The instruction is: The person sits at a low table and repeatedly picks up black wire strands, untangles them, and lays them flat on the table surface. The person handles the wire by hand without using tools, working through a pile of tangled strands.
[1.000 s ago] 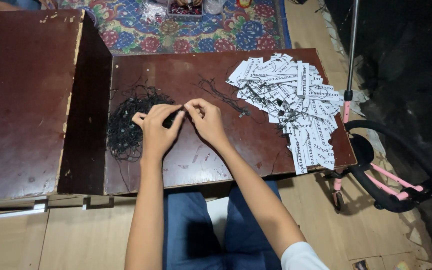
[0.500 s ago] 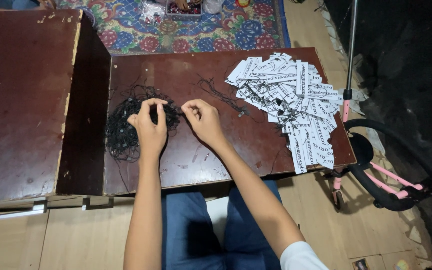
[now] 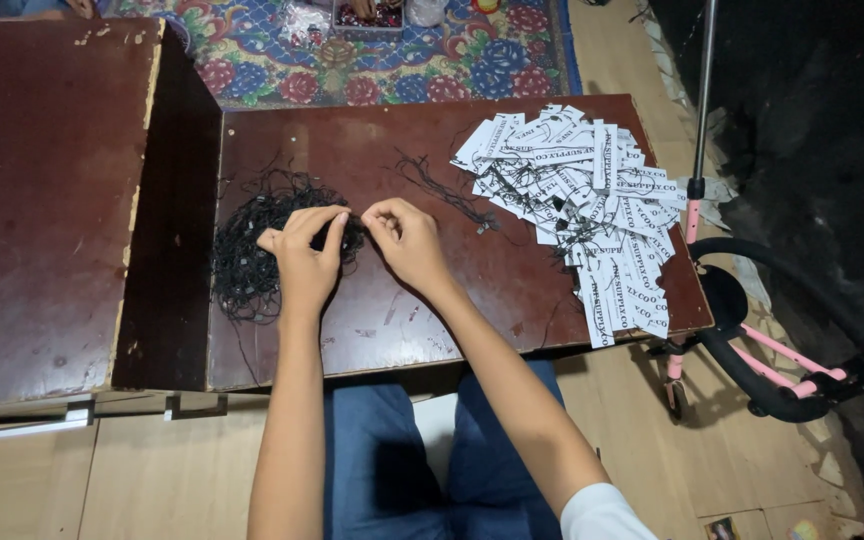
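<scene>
A tangled pile of black strings (image 3: 247, 265) lies on the left part of a low dark brown table (image 3: 352, 140). My left hand (image 3: 302, 260) rests on the pile's right edge, its fingertips pinched on strings. My right hand (image 3: 407, 240) is just to the right, thumb and forefinger pinched on a thin black string close to the left fingertips. A heap of white printed paper tags (image 3: 582, 195) covers the table's right side. Some tags have strings on them.
A few loose strings (image 3: 442, 190) lie between my hands and the tags. A taller brown table (image 3: 42, 190) adjoins on the left. A pink and black wheeled frame (image 3: 752, 360) with a pole (image 3: 702, 90) stands at the right. A patterned rug (image 3: 452, 55) lies beyond.
My left hand curled over the string pile half a second ago; its fingers now stretch back toward the right hand. My right hand has hardly moved.
</scene>
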